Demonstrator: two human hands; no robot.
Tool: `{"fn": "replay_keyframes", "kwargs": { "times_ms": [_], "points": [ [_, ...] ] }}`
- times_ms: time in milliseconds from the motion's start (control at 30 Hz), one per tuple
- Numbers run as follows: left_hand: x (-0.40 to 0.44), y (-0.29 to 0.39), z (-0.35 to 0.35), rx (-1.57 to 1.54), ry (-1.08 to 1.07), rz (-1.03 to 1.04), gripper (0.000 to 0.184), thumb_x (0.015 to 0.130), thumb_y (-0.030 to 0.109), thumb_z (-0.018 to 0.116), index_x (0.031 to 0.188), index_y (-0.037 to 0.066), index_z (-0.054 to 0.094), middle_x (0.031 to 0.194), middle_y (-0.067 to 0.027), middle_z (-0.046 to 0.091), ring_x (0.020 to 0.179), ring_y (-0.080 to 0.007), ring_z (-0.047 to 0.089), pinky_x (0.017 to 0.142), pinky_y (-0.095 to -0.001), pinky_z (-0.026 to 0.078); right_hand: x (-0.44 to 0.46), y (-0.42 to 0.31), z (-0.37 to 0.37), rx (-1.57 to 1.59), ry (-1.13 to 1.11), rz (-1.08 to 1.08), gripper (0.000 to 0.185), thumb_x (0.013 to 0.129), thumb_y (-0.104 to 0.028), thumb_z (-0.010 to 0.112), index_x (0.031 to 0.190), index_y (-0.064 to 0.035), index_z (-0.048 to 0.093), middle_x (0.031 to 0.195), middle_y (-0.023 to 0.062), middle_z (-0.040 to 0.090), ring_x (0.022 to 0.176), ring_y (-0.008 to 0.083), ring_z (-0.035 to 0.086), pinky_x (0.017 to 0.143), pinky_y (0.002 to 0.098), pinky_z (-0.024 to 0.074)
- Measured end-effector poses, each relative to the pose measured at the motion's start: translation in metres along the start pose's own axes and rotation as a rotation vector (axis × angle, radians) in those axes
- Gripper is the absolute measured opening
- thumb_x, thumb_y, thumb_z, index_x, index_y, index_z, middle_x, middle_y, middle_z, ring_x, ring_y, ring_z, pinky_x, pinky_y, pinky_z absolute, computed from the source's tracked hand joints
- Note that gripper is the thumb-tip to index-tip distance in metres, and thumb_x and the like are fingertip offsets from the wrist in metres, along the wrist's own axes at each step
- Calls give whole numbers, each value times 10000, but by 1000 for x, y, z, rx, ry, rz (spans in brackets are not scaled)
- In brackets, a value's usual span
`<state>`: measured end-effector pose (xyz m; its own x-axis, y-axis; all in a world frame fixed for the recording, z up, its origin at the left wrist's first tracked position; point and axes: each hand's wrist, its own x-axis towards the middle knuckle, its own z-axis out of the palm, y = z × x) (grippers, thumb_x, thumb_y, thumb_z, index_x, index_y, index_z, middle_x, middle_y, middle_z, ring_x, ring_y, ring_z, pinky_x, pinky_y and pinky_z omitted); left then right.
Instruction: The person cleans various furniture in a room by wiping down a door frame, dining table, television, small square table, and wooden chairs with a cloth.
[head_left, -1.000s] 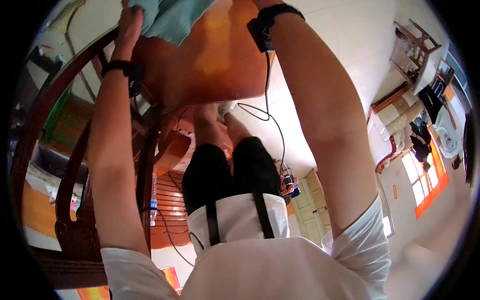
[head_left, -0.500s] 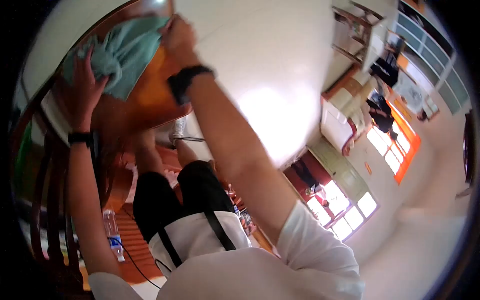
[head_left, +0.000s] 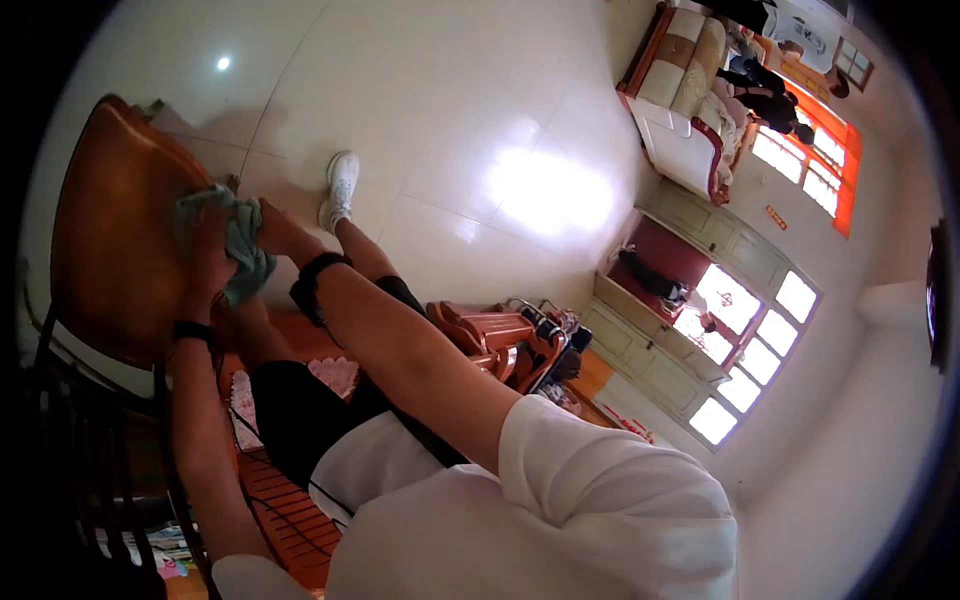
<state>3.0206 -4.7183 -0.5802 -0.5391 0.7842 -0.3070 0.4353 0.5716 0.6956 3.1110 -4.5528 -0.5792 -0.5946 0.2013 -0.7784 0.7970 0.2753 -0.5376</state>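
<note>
A green cloth (head_left: pixel 243 245) is bunched at the right edge of a glossy brown wooden seat (head_left: pixel 120 230). My left hand (head_left: pixel 208 248) presses on the cloth from the left, its fingers wrapped into the folds. On the cloth's other side, my right hand (head_left: pixel 280 232) grips its edge with closed fingers. Both wrists wear black bands. The two hands are close together, with the cloth between them.
Dark chair rails (head_left: pixel 110 440) stand at the lower left. A slatted reddish bench (head_left: pixel 290 510) lies beside my legs. My shoe (head_left: pixel 342 185) rests on the tiled floor. A sofa (head_left: pixel 670 90) and several people are farther off at the upper right.
The cloth, spread over the seat before, is now bunched at its edge. My hands have come closer together, and the view has swung to the right, showing more floor and the far windows.
</note>
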Motion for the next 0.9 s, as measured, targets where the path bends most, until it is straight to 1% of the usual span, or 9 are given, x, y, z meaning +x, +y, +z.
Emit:
{"fn": "replay_keyframes", "kwargs": {
  "times_ms": [33,67,167,367,433,567,700,800,900],
  "points": [
    [0,11,11,-121,-6,67,711,693,76,754,1355,146,503,1472,-174,428,1384,-402,359,1148,-517,281,-13,2,-22,75,-78,-17,458,862,-198,623,1271,-23,511,1172,288,627,1139,468,580,928,479,484],
    [-4,24,26,-165,-230,-107,645,720,117,743,1327,112,523,1403,-196,486,1312,-416,426,1103,-492,341,-31,0,-51,74,-139,-26,505,858,-211,630,1305,-16,497,1188,282,624,1148,455,581,945,473,477],
    [11,79,33,-149,-728,-121,392,827,185,639,1152,-34,621,1103,-241,661,1066,-418,610,914,-472,483,-62,16,-121,31,-363,-146,718,824,-282,679,1420,6,400,1266,266,595,1189,394,571,996,449,457],
    [94,305,-66,-105,-632,35,449,800,260,696,1152,-1,598,1133,-258,645,1074,-412,611,885,-455,506,-192,-44,-335,-44,-405,-197,929,793,-447,765,1457,18,313,1327,249,553,1214,352,551,1009,405,453],
    [106,354,-99,-164,-613,260,494,805,244,694,1198,-22,559,1105,-267,641,1074,-409,612,887,-458,508,-203,-27,-370,15,-385,-235,860,756,-324,801,1412,-6,346,1243,238,602,1148,325,599,966,434,482],
    [158,441,-159,138,-395,307,506,795,202,700,1234,14,531,1161,-238,613,1048,-414,612,902,-469,508,-239,-10,-445,108,-139,-585,551,789,-262,739,1257,-77,516,1174,194,638,1083,338,627,938,481,482],
    [172,497,-227,182,-135,325,508,779,169,707,1233,27,527,1183,-214,590,1043,-421,601,900,-496,506,-280,-24,-463,-261,165,-476,365,875,-280,625,1158,-60,557,1042,234,659,988,435,627,869,489,498],
    [190,528,-307,168,-66,425,412,825,78,670,1218,53,546,1221,-228,594,1131,-415,579,953,-437,488,-319,-29,-470,-123,55,-577,328,882,-264,616,1126,-47,578,1004,242,667,953,432,640,844,490,508],
    [177,631,-445,-179,106,468,312,897,75,653,1197,40,574,1312,-165,592,1255,-275,545,1066,-386,401,-316,-41,-498,-164,92,-415,279,905,-212,637,1132,-52,612,1013,172,678,931,336,661,834,427,517]
  ]
}}
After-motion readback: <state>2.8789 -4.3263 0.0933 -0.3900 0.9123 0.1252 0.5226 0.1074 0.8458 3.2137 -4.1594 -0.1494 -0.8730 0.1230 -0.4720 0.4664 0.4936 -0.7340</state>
